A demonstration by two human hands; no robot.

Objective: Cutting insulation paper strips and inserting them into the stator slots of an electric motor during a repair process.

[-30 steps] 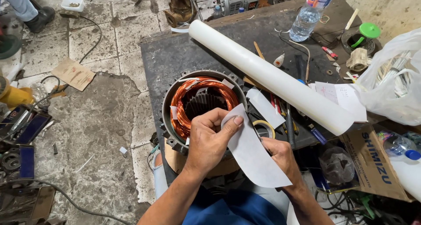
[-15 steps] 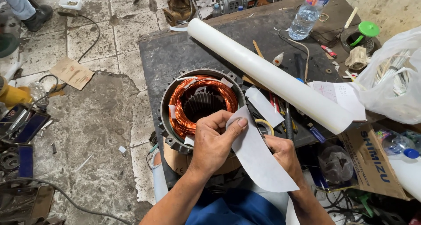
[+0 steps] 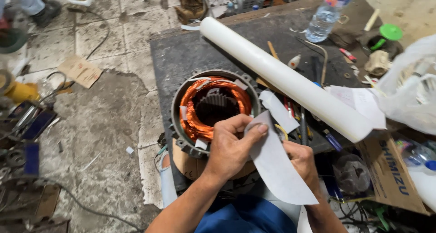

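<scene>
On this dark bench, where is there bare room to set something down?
Bare bench top lies left of the white roll, behind the motor stator. A smaller patch sits between roll and water bottle. Crowded: tools right of the stator, beside the left hand, right hand and paper sheet.

A long white paper roll (image 3: 286, 83) lies diagonally across the dark tabletop (image 3: 181, 55). Behind it stands a clear plastic water bottle (image 3: 324, 19), with a green round lid (image 3: 390, 31) nearby. A brown cardboard scrap (image 3: 80, 71) rests on the concrete floor (image 3: 109, 119).
</scene>
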